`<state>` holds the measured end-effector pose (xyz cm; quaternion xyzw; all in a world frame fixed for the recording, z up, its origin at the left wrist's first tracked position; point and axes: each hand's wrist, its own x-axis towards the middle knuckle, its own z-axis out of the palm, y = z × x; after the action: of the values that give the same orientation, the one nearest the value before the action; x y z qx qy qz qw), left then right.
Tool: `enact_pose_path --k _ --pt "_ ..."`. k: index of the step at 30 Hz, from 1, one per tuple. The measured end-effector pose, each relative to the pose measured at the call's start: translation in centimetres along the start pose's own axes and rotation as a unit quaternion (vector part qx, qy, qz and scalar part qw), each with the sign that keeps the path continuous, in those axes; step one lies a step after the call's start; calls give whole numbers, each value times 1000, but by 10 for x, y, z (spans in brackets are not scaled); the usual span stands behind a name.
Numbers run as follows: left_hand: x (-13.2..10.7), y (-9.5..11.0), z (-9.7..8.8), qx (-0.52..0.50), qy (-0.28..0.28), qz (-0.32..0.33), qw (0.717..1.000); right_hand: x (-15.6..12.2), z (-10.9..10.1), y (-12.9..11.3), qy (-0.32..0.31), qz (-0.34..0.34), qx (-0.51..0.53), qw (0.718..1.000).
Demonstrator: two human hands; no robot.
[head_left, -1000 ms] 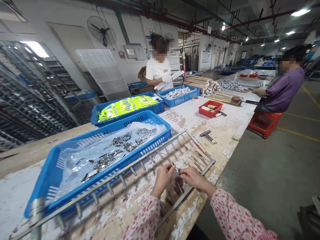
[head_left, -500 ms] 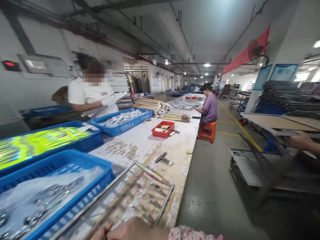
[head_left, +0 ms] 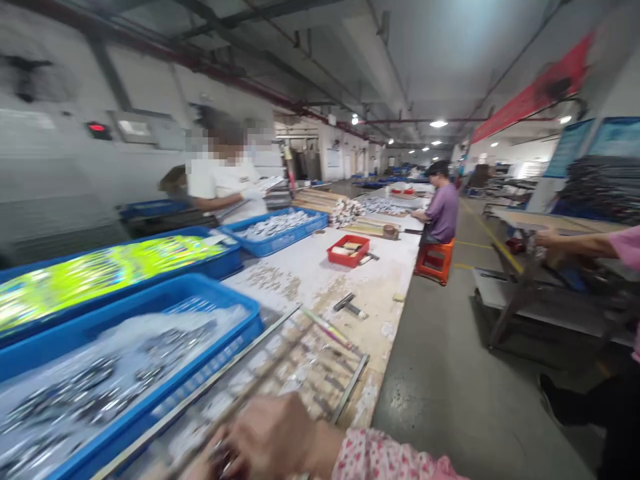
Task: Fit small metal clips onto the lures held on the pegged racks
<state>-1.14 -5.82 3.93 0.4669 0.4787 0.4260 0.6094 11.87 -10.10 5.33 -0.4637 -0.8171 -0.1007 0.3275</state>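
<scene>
My right hand (head_left: pixel 270 433) shows at the bottom edge in a pink floral sleeve. It is blurred, and its fingers curl over a small dark piece (head_left: pixel 223 457) that I cannot make out. Only a sliver of my left hand (head_left: pixel 193 471) shows beside it, with its fingers hidden. Both hands are over the near end of a long metal rack with pegs (head_left: pixel 320 373) that lies on the worn table (head_left: pixel 380 300). Left of the rack stands a blue basket (head_left: pixel 240 333) lined with clear plastic and holding several small metal parts.
A second blue basket (head_left: pixel 220 263) holds yellow-green packets, and a third (head_left: pixel 280 243) holds pale pieces. On the table lie a small hammer (head_left: pixel 350 307), a coloured stick (head_left: pixel 327 328) and a red tray (head_left: pixel 349 251). One person in white (head_left: pixel 225 187) stands; another in purple (head_left: pixel 443 210) sits. A pink-sleeved arm (head_left: pixel 575 243) reaches over a trolley at the right.
The view has swung up and to the right, so my hands have dropped from the middle of the rack to the bottom edge. The person at the right has come into view.
</scene>
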Motion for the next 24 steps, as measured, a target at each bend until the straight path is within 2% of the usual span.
enact_pose_path --k 2,3,5,7,9,11,13,15,20,24 --pt "-13 1 -1 -22 29 -18 999 0 -1 3 48 117 70 989" --pt "-18 3 -2 -29 38 -21 999 -1 -1 7 43 154 117 980" --pt "-25 8 -4 13 0 -2 1000 -3 1 17 12 189 179 965" --pt "-29 14 -6 140 -17 49 989 -4 5 25 -9 188 210 959" --pt "-32 16 -8 274 -31 124 953 -7 10 28 -33 177 223 958" --pt "-34 14 -10 381 -44 189 904 -8 15 28 -61 171 225 957" --pt "-35 10 -12 446 -43 231 864 -5 19 28 -95 167 227 955" --pt "-34 6 -14 471 -29 248 846 3 24 32 -114 165 234 951" --pt "-22 -3 -21 478 45 190 856 42 40 49 -60 156 210 963" --pt "-14 -5 -20 448 55 146 881 67 62 52 -131 130 227 956"
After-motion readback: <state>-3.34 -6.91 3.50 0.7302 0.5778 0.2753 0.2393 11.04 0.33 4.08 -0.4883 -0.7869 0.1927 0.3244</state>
